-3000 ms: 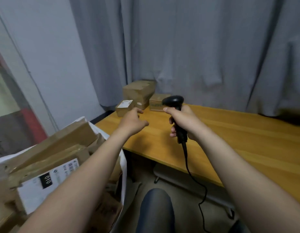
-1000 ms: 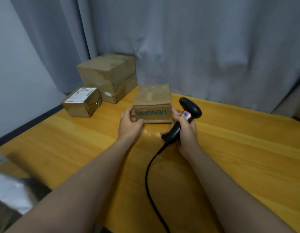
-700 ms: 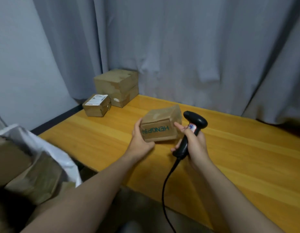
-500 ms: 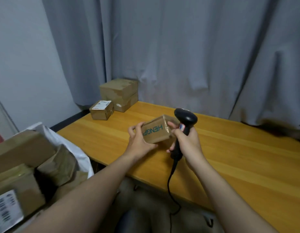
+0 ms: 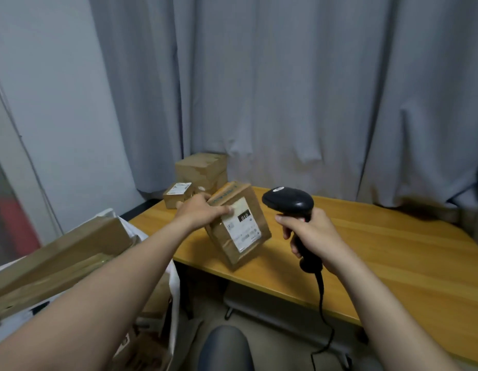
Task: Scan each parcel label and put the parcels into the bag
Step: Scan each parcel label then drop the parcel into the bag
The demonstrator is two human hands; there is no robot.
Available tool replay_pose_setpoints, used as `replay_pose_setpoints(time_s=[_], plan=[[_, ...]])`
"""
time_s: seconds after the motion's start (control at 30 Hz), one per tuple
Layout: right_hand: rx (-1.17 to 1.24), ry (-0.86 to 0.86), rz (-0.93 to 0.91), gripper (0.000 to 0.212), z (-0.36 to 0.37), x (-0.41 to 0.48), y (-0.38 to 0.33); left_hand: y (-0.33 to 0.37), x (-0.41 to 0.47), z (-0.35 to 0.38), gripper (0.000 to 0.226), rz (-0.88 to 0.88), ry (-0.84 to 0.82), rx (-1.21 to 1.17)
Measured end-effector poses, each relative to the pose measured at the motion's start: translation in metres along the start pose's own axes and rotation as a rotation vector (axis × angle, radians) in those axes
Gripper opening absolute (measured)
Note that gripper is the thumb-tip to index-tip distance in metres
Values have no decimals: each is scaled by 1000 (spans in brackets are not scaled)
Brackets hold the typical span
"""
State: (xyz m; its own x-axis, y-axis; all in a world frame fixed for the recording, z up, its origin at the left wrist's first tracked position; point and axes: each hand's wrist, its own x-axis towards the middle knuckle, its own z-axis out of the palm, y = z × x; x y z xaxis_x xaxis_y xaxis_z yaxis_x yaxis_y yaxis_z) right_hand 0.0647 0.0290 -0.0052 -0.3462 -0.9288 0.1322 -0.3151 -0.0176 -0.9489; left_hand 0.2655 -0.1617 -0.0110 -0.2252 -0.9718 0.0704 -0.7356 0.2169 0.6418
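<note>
In the head view the left hand (image 5: 203, 212) grips the top edge of a brown cardboard parcel (image 5: 227, 243), thumb laid over its white shipping label (image 5: 242, 226). The parcel stands tilted over the near left part of the yellow wooden table (image 5: 380, 253), long axis running from upper left down to lower right, label facing the camera. Just to its right, the right hand (image 5: 314, 234) is wrapped around the handle of a black corded handheld scanner (image 5: 287, 202), head aimed left toward the parcel, while the white bag (image 5: 173, 285) of cardboard boxes sits lower left.
</note>
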Motion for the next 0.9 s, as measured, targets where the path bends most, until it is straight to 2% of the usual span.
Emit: replay_pose_setpoints(time_s=[0.07,0.17,0.27,0.37,0.47,0.57,0.6,0.7,0.8,0.87,0.9], plan=[[28,-3,-2,33,2,-10,1,1,-2,-15,91,-20,16,-213],[64,-4,6,30,6,-17,2,6,-11,-28,75,-46,-3,-459],[108,7,16,31,5,-20,0,8,-20,-31,50,-177,-127,-762],[140,45,16,29,3,-21,-4,8,-30,-31,47,-310,-273,-1060],[286,113,43,24,3,-17,-9,14,-41,-24,46,-292,-403,-1060],[487,205,25,29,6,-14,-14,30,-53,-13,43,-233,-444,-1119],[534,241,3,30,8,-13,-15,36,-56,-8,47,-190,-449,-1132],[629,354,-46,30,13,-10,-15,48,-60,6,82,-8,-376,-1076],[685,461,-79,27,12,-8,-13,56,-63,13,107,154,-314,-1057],[688,502,-94,22,9,-7,-11,60,-66,15,112,213,-290,-1065],[685,518,-97,19,7,-8,-10,62,-68,15,103,224,-279,-1069]])
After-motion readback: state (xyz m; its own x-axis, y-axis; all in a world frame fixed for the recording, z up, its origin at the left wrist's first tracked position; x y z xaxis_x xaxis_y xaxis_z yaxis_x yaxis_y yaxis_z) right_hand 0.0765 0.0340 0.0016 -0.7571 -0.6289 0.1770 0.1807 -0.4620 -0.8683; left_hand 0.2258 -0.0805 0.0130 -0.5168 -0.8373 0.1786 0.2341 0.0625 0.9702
